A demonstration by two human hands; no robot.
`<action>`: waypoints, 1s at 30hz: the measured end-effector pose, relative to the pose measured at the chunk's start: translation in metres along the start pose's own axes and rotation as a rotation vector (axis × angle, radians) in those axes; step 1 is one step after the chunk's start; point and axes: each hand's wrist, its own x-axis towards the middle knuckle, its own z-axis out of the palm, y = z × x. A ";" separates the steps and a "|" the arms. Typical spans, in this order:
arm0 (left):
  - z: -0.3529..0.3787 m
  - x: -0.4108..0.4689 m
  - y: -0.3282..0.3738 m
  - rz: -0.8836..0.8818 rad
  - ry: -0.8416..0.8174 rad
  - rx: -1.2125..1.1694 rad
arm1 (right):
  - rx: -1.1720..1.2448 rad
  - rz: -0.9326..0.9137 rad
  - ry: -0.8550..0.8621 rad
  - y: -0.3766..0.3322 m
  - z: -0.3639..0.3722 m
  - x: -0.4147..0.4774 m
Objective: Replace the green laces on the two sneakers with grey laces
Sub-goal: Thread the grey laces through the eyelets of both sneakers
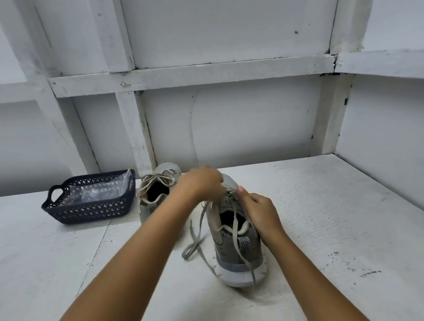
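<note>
Hands meet over the near sneaker (pixel 236 251) at centre frame: the left hand (pixel 200 184), blurred, pinches the grey lace (pixel 197 239); the right hand (pixel 260 212) curls against the eyelets, and we cannot tell what it holds. We see a scuffed white surface (pixel 340 212) backed by a white panelled wall (pixel 219 30), with a dark basket (pixel 91 205) lined with a clear plastic bag (pixel 100 190) at left. Both sneakers are grey, heels toward us. The far sneaker (pixel 156 189), beside the basket, is laced and tied. Loose lace ends trail over the near heel. The left forearm hides part of the far sneaker.
</note>
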 end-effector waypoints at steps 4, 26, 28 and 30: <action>0.024 0.026 0.022 -0.028 -0.001 0.049 | 0.002 0.028 -0.008 0.003 0.001 0.001; -0.006 -0.061 -0.063 0.262 0.207 -1.843 | -0.011 0.026 0.009 0.002 -0.001 0.000; -0.004 -0.065 -0.063 0.274 0.167 -1.782 | -0.020 0.024 0.004 0.004 -0.001 0.001; -0.003 -0.068 -0.061 0.293 0.131 -1.757 | -0.025 0.023 -0.006 0.004 0.000 0.002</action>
